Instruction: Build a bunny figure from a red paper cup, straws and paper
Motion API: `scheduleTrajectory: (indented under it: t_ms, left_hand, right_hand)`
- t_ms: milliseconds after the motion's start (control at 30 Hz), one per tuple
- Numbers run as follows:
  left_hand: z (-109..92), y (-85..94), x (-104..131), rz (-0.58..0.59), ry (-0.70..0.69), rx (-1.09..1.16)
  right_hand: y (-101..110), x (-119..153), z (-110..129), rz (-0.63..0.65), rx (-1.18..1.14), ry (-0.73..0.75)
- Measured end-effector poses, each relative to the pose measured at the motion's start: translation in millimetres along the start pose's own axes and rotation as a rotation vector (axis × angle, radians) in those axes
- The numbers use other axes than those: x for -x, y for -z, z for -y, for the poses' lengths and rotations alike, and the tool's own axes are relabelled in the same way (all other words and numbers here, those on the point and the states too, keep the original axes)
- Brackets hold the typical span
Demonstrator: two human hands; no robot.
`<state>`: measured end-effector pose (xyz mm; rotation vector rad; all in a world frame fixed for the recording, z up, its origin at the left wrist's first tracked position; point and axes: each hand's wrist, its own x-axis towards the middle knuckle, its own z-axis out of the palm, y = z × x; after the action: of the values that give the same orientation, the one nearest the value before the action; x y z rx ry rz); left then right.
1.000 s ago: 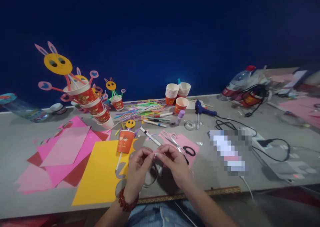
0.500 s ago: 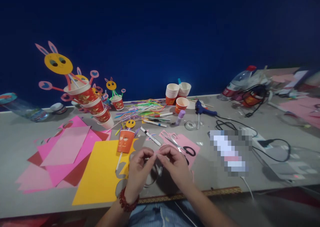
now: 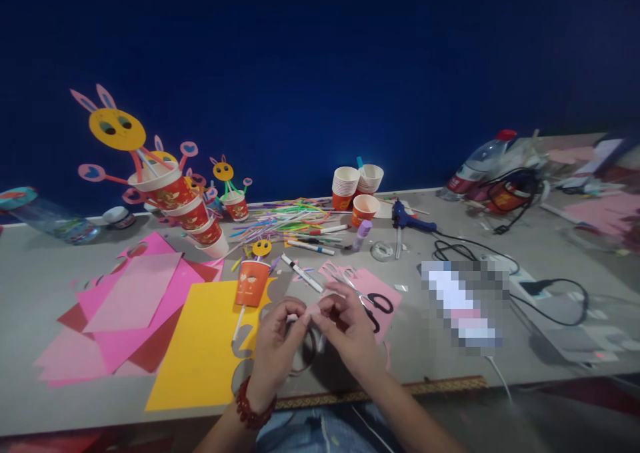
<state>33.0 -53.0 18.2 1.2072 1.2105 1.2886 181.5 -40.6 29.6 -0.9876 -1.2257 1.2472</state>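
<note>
My left hand [image 3: 281, 336] and my right hand [image 3: 349, 326] meet at the fingertips above the front of the table. Between them they pinch a tiny pale pinkish piece [image 3: 314, 311], too small to name. Under the hands lies a dark ring [image 3: 309, 352], perhaps a tape roll, partly covered. Just left stands an orange paper cup [image 3: 251, 284] with a yellow paper face [image 3: 261, 248] above it and a white stick below. Right of my right hand, black-handled scissors [image 3: 379, 304] rest on pink paper [image 3: 384, 286].
Yellow paper [image 3: 187, 353] and stacked pink sheets [image 3: 135, 293] cover the left. Straws [image 3: 295, 214], markers [image 3: 303, 272], a glue stick [image 3: 362, 235], clear tape [image 3: 382, 250], stacked cups [image 3: 345, 188] and a blue glue gun [image 3: 413, 220] lie behind. A blurred-out device [image 3: 460, 303] and cables sit right.
My right hand's fingers have shifted and lifted slightly, with the index finger more raised. Both hands stay together at the fingertips, a little lower. The things on the table have not moved.
</note>
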Motion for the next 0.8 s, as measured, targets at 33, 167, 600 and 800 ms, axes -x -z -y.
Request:
scheduleTrajectory:
  t_ms: [33, 167, 600, 800]
  left_hand:
    - [-0.9, 0.0, 0.5, 0.006, 0.003, 0.006]
    - [-3.5, -0.7, 2.1, 0.003, 0.007, 0.028]
    - [6.1, 41.3, -17.0, 0.012, -0.129, -0.539]
    - [14.3, 33.9, -15.7, 0.098, -0.089, -0.614]
  right_hand:
    - [0.6, -1.1, 1.2, 0.016, -0.030, -0.019]
    - [2.9, -5.2, 4.2, 0.097, 0.010, -0.074]
    - [22.1, -27.0, -21.2, 0.239, 0.683, 0.011]
    - [20.0, -28.5, -26.0, 0.301, 0.828, 0.066]
